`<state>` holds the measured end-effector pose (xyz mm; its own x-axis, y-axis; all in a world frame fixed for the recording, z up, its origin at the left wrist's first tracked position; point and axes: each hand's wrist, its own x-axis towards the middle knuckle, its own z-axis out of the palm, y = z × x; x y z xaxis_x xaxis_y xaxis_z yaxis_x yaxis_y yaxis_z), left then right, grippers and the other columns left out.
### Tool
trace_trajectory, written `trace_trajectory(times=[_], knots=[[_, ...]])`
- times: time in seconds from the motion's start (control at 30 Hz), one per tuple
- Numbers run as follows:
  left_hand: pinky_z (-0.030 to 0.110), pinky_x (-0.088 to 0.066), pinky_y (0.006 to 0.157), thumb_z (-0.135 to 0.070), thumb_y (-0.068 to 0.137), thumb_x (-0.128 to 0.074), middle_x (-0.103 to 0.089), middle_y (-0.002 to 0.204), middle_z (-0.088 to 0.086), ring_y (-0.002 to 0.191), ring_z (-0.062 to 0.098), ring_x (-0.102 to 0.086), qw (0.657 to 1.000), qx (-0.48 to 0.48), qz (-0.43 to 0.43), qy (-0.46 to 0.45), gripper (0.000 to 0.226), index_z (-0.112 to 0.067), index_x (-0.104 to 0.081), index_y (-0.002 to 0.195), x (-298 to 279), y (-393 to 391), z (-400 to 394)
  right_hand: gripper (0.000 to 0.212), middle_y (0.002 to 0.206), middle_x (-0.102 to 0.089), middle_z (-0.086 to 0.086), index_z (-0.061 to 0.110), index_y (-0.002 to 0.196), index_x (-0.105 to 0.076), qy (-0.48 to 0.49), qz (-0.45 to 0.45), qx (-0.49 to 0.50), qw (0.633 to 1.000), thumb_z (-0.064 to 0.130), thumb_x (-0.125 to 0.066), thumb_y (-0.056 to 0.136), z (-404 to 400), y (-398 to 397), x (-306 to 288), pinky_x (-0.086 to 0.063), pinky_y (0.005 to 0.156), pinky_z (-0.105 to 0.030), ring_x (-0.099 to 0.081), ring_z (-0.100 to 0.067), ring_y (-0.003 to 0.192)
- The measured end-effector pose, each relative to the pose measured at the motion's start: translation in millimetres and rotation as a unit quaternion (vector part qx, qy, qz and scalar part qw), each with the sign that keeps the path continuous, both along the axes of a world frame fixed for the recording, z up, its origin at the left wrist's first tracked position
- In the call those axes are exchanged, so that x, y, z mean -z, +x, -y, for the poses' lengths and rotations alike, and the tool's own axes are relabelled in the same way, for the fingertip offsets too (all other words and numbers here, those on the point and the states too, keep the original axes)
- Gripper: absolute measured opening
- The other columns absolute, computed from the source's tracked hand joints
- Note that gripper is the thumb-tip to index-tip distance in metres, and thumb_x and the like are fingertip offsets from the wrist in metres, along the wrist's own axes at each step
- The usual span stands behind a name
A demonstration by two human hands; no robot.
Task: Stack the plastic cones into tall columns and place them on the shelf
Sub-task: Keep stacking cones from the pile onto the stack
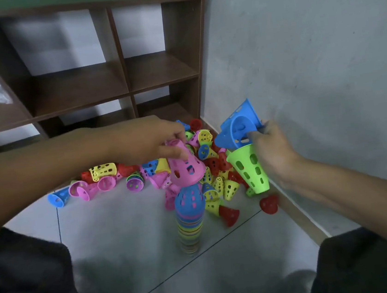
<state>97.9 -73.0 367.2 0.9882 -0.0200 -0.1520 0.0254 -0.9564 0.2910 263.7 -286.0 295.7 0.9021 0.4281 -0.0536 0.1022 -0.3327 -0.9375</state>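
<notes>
- Cones lay in a loose heap (212,168) on the floor (124,226) against the far right corner, below the shelf (120,65); a few strays, pink, blue and yellow, lay out to the left of the heap.
- One column (190,221) of nested cones stood upright on the floor, nearer than the heap, with a blue cone showing at its top.
- The left hand (148,139) pinched a pink cone (185,165) by its narrow end, fingers curled round it, wide mouth down and tilted, just above the column's top.
- The right hand (272,151) was clamped on two cones together: a green cone (250,168) and a larger-looking blue cone (238,126) above it, well to the right of the column.
- Judged step: seating the pink cone on the column. It would go best if the mouth were levelled and centred over the blue top before lowering, then pressed straight down; a sideways shove could topple so tall a column.
- The right hand's pair looked ready to follow, so keeping them clear of the column seemed wise.
- The shelf's compartments in the middle and right showed no cones; the far left one held something pale and blurred that I could not identify.
</notes>
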Motion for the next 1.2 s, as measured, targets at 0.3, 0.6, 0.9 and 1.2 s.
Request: trace_trajectory(times=[0.3,0.6,0.9,1.2], knots=[[0.033,-0.051,0.077,-0.059,0.090,-0.060,-0.073,0.107,-0.012,0.079,0.003,-0.060,0.997,0.060,0.000,0.038,0.042,-0.033,-0.055,0.123,41,10,-3,0.013,0.104,-0.069,-0.015,0.018,0.114,-0.047,-0.049,0.044,-0.040,0.997,0.015,-0.047,0.101,-13,-25,-2,-0.037,0.044,-0.028,-0.046,-0.010,0.049],[0.015,-0.046,0.084,-0.070,0.075,-0.051,-0.046,0.151,-0.011,0.112,0.000,-0.056,0.984,-0.082,0.060,-0.149,0.093,-0.028,-0.029,0.155,52,8,2,0.023,0.108,-0.073,-0.003,0.011,0.126,-0.051,-0.013,-0.013,-0.082,0.996,0.014,-0.047,0.104,-20,-39,-2,-0.046,0.051,-0.036,-0.060,-0.038,0.071],[0.028,-0.055,0.096,-0.066,0.086,-0.059,-0.057,0.131,-0.025,0.116,-0.001,-0.061,0.926,-0.094,0.037,-0.364,0.069,-0.036,-0.039,0.145,53,8,1,0.017,0.095,-0.074,-0.005,0.011,0.120,-0.056,0.053,-0.070,-0.092,0.992,0.012,-0.047,0.105,-21,-53,-23,-0.053,0.072,-0.063,-0.069,-0.044,0.090],[0.029,-0.061,0.086,-0.032,0.102,-0.053,-0.075,0.107,-0.002,0.100,0.013,-0.072,0.876,-0.176,0.103,-0.437,0.024,-0.018,-0.065,0.117,47,11,7,0.014,0.089,-0.076,0.002,0.015,0.114,-0.058,0.099,-0.099,-0.119,0.983,0.011,-0.050,0.104,-19,-58,-25,-0.059,0.069,-0.030,-0.075,-0.018,0.083]])
